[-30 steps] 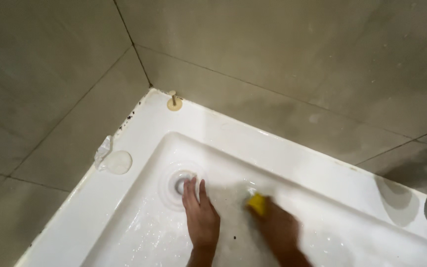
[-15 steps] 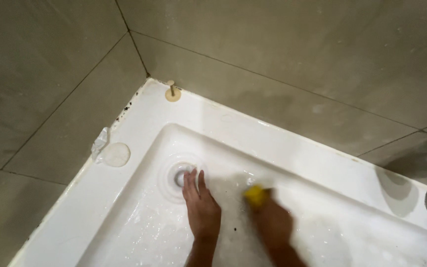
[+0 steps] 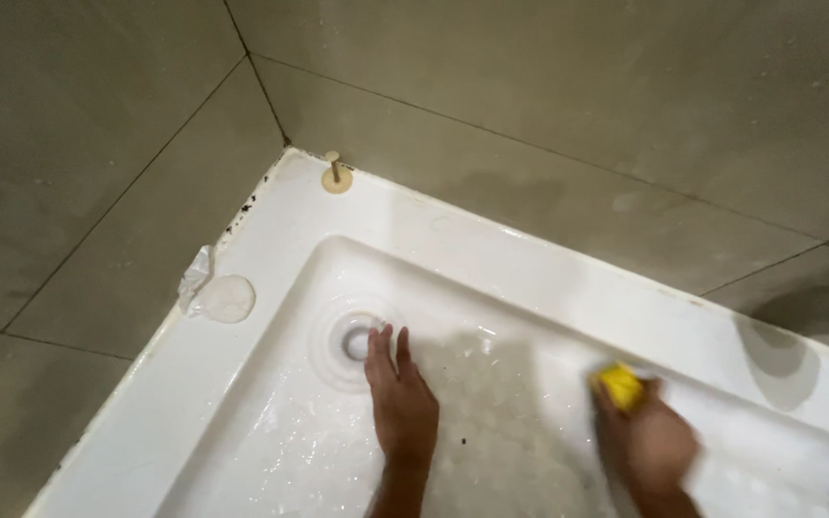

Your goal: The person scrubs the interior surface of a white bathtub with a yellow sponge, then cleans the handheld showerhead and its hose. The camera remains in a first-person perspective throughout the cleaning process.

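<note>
The right hand (image 3: pixel 652 443) is closed around a yellow sponge (image 3: pixel 622 386), pressing it against the wet floor of the white shower tray (image 3: pixel 271 230) where the floor rises to the far wall, at about four o'clock from the drain (image 3: pixel 357 341). The left hand (image 3: pixel 403 403) lies flat and open on the tray floor, holding nothing, its fingertips just beside the drain at five o'clock from it. To scrub well here, the sponge should stay flat on the surface with even pressure, worked in short overlapping strokes along the curve under the rim, while the flat hand takes the body's weight on the slippery enamel. Only the sponge's front end shows past the fingers; its long axis appears to run from five o'clock to eleven o'clock, the exposed end pointing toward the tiled wall (image 3: pixel 549 86), though blur makes this uncertain. Small dark specks dot the floor between the two hands.
</note>
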